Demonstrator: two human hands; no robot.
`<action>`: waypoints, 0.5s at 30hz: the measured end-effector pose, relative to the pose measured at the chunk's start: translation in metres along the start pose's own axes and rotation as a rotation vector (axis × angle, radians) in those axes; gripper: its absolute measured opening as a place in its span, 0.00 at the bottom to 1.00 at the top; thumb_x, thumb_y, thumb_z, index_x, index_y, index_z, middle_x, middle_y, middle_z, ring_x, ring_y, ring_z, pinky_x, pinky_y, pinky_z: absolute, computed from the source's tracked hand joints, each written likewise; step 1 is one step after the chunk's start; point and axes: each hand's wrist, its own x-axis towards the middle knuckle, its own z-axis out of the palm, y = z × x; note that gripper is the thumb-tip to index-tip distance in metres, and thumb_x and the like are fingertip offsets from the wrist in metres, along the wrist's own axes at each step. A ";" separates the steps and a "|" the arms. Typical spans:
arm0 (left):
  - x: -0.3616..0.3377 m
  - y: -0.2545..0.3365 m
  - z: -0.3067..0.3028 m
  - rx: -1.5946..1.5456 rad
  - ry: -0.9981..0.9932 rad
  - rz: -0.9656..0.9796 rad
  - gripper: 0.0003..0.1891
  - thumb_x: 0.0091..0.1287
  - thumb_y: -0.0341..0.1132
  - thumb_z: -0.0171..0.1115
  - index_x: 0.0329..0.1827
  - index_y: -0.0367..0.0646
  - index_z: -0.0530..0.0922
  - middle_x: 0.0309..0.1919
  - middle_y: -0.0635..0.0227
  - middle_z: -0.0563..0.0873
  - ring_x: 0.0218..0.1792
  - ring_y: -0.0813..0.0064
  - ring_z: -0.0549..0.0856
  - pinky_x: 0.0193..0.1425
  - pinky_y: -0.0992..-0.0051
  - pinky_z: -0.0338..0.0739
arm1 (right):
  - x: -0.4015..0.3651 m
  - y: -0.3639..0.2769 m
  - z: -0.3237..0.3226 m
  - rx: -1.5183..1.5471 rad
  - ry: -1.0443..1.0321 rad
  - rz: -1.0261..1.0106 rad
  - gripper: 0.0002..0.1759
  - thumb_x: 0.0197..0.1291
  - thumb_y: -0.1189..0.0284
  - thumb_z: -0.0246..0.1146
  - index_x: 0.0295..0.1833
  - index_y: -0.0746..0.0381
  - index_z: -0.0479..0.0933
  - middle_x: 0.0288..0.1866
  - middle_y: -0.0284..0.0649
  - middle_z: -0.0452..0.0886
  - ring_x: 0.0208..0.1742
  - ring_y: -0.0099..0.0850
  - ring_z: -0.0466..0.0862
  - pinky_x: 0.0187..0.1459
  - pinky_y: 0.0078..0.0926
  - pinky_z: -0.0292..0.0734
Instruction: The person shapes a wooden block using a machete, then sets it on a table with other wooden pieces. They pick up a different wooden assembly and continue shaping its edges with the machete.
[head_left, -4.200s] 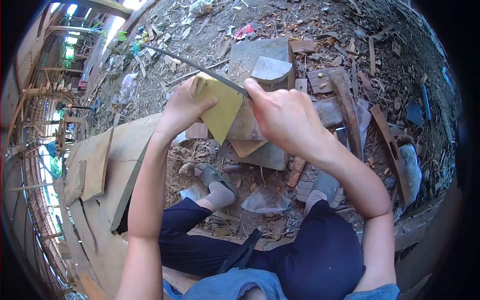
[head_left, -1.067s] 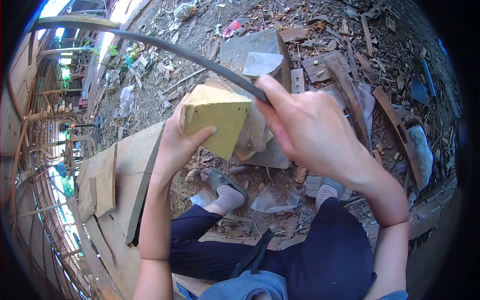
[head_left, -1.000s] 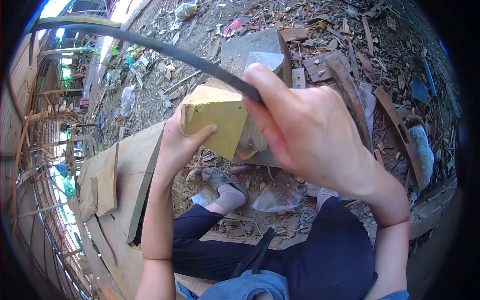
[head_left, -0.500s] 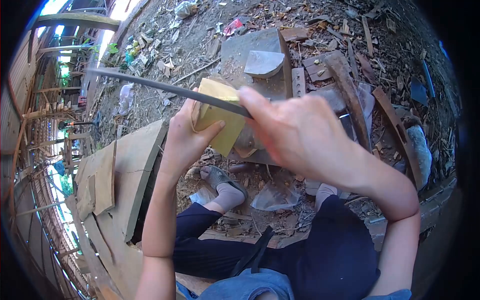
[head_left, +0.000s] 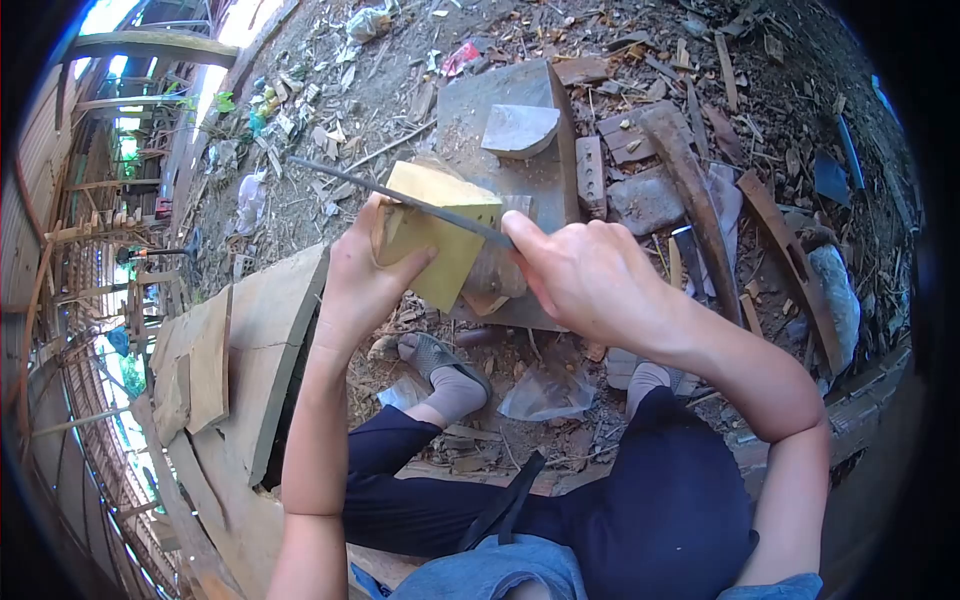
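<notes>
A yellowish wooden block [head_left: 440,255] is gripped by my left hand [head_left: 365,265], its thumb pressed on the near face and the other fingers partly hidden behind. Across the block's upper edge lies a long, thin dark bar [head_left: 350,181], pointing to the upper left. My right hand [head_left: 600,275] is wrapped round the bar's right end, just to the right of the block. Small dark holes show near the block's right corner. Beneath the block, part of a rounded wooden piece [head_left: 500,270] shows.
A large grey block [head_left: 490,90] bearing a cut stone-like piece [head_left: 520,128] stands ahead. Wooden boards [head_left: 270,300] lie at left. Bricks [head_left: 590,175], a curved wooden piece [head_left: 690,200] and chips litter the right. A plastic bag [head_left: 548,392] lies between my feet.
The bar has slid down and to the right across the block, with my right hand moving slightly right and lower. My left hand still holds the block, which has shifted a little.
</notes>
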 end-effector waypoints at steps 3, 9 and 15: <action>0.004 -0.004 0.001 -0.022 0.013 0.016 0.29 0.57 0.31 0.73 0.62 0.35 0.74 0.48 0.53 0.87 0.51 0.61 0.88 0.55 0.67 0.81 | 0.004 0.002 -0.001 -0.030 0.077 -0.079 0.14 0.58 0.72 0.63 0.47 0.66 0.72 0.24 0.50 0.84 0.26 0.50 0.86 0.27 0.46 0.81; 0.001 0.002 0.001 -0.076 -0.022 -0.090 0.29 0.57 0.33 0.74 0.62 0.36 0.74 0.48 0.54 0.88 0.51 0.62 0.88 0.55 0.68 0.80 | 0.002 -0.026 -0.037 0.026 0.231 -0.161 0.15 0.63 0.73 0.62 0.54 0.64 0.70 0.22 0.45 0.82 0.24 0.46 0.84 0.23 0.44 0.76; 0.002 0.000 0.003 -0.039 0.017 0.006 0.30 0.57 0.31 0.73 0.63 0.37 0.73 0.47 0.54 0.88 0.51 0.60 0.87 0.56 0.66 0.80 | 0.005 0.013 0.001 -0.109 0.058 -0.074 0.13 0.62 0.73 0.60 0.51 0.64 0.71 0.21 0.46 0.81 0.24 0.47 0.85 0.22 0.42 0.77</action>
